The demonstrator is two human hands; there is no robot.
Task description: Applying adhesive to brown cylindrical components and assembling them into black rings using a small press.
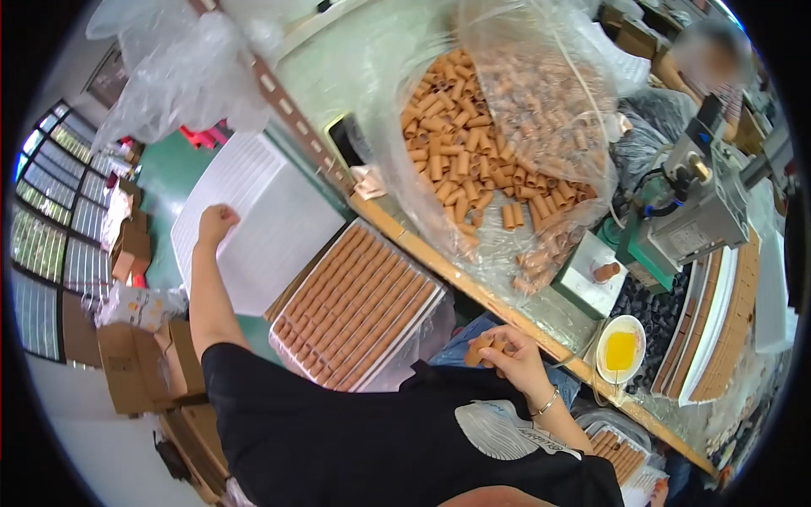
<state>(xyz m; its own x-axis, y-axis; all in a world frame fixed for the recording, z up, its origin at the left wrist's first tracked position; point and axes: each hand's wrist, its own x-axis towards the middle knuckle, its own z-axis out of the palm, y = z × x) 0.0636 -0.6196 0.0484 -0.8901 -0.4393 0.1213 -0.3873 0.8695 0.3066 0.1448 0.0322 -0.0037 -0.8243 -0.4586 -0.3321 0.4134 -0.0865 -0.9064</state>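
Observation:
My left hand (pixel 220 223) reaches out at the left, its fingers pinched at the edge of a smooth, translucent white plastic sheet (pixel 283 237). A ridged white part (pixel 232 173) shows beyond that edge. Close to my body, my right hand (pixel 517 362) is closed around short brown tubes (pixel 478 348); how many is hidden by the fingers. Between my hands stands a white tray (pixel 397 344) filled with rows of the same brown tubes. Loose tubes (pixel 456 160) lie heaped in a large clear plastic bag (pixel 541 76) on the workbench ahead.
A wooden edge (pixel 473 291) runs along the bench front. Rightward are a metal machine (pixel 697 198), a green-and-white block (pixel 591 275) with one tube on it, and a bowl (pixel 639 329) with something yellow. A phone (pixel 343 139) lies far back. Another person (pixel 718 76) is at far right. Cardboard boxes (pixel 135 363) stand left.

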